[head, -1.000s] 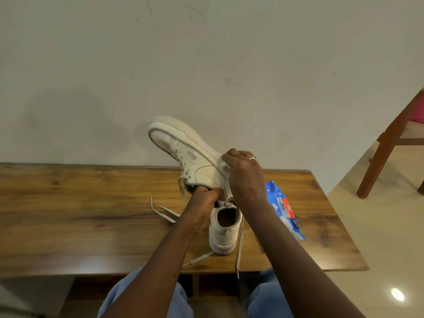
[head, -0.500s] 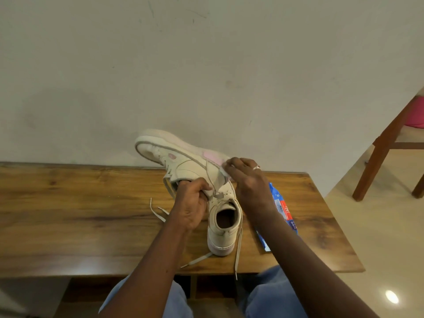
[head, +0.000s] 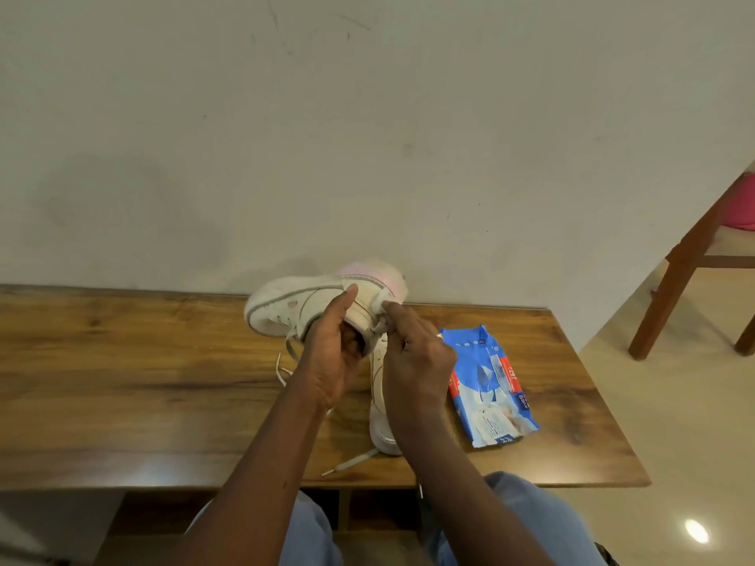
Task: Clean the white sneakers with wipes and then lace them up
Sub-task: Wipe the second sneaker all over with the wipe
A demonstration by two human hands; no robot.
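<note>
My left hand (head: 331,361) grips a smooth white sneaker (head: 286,306) over the grained wooden table (head: 122,361) while my right hand (head: 412,365) pinches a crumpled wipe (head: 380,303) against it.

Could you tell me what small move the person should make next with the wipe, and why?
Probably sweep the wipe along the heel of the held sneaker: the right hand pinches it against that heel near the pink patch, while the left hand grips the shoe off the table.
</note>
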